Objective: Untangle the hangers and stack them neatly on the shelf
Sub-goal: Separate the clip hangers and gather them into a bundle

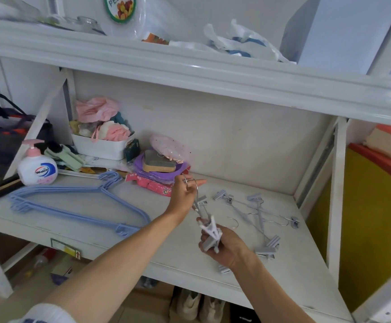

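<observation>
Hangers of two kinds lie on a white shelf (pixel 110 231). Blue plastic hangers (pixel 77 206), nested in a flat stack, rest toward the shelf's left edge, hooks pointing to the back. Grey clip hangers (pixel 257 215) with metal hooks lie crossed in a loose tangle toward the right edge, clips reaching the front right corner.

Between the two groups, both hands hold one clip hanger (pixel 201 210) lifted above the shelf. The left hand (pixel 185 194), farther back, pinches its metal hook with curled fingers, the forefinger pointing right. The right hand (pixel 224 245), nearer the front edge, is curled around the hanger's lower end, gripping a pale clip that sticks up from the fist.

Along the shelf's back left corner stand a pump bottle (pixel 37 166) labelled Walch, a white bin (pixel 101 148) heaped with pink and pale cloth items, and purple and pink packets (pixel 157 180).
</observation>
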